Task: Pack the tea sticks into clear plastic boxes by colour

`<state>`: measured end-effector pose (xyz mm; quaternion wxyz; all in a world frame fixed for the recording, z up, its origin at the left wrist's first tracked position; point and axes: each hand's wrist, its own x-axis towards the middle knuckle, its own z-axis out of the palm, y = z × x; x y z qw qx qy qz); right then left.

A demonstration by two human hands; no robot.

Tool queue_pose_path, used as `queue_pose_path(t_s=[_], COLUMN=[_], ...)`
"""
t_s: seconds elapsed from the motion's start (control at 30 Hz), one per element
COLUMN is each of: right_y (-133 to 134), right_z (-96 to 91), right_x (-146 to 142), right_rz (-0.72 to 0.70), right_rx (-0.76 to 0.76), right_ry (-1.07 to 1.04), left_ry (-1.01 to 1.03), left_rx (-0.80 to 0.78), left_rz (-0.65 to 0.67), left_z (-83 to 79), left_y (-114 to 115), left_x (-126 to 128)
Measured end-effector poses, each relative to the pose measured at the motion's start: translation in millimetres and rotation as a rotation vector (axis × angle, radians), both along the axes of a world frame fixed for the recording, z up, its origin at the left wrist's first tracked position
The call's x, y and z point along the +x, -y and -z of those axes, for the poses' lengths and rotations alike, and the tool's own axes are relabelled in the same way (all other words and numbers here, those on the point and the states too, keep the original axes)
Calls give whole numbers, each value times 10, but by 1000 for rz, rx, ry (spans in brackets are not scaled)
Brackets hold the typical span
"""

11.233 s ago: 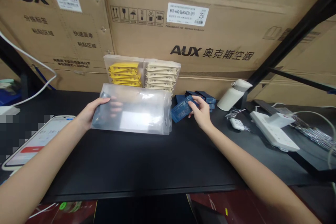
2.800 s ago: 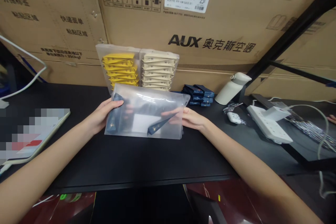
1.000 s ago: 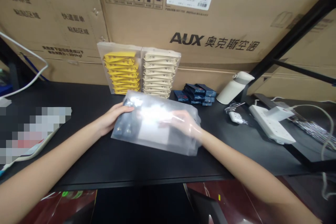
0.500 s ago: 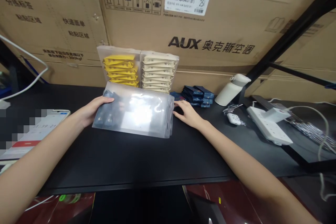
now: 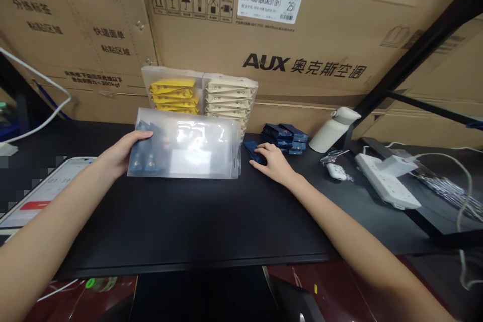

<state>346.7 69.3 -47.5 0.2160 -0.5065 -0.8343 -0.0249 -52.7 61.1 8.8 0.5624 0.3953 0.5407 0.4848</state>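
Note:
My left hand (image 5: pixel 123 153) grips the left end of a frosted clear plastic box (image 5: pixel 188 148) that stands on its long edge on the black table (image 5: pixel 188 216). Two dark blue packets show through its left side. My right hand (image 5: pixel 272 161) lies on the table just right of the box, fingers stretched over a single dark blue packet (image 5: pixel 252 151). Behind that hand lies a small pile of dark blue packets (image 5: pixel 285 137).
Two clear boxes stand against the cardboard cartons, one with yellow packets (image 5: pixel 173 93), one with cream packets (image 5: pixel 228 103). A white bottle (image 5: pixel 334 128), a white power strip (image 5: pixel 388 181) with cables and a phone (image 5: pixel 37 193) lie around.
My right hand has left the plastic box and moved right onto the loose blue packet. My left hand has stood the box more upright and shifted it slightly left.

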Motion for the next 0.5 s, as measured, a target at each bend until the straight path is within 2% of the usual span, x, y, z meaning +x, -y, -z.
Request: queue_pose_path(t_s=[0.1,0.17,0.27,0.37,0.43,0.5], right_y=[59,72,53,32,41,69], right_z=[-26,-53,-126,-213,-253,-271], right_x=[-26,-42,-54,-66,-93,-139], right_rz=[11,16,105,232,258,225], right_rx=[-46,-23,39,-28,-124,-210], right_ry=[-65,-215,-660,-1155,-1323,-1362], left_ry=[91,105,98,78,69,65], left_rx=[-41,-33,-33,-27,-24,-28], left_rz=[-22,-36,-44,-35,-22,-9], left_z=[-40,-64,-81,-75,-68,-65], left_y=[8,13,17,18,22,30], left_x=[-12,-14,-11,2,18,35])
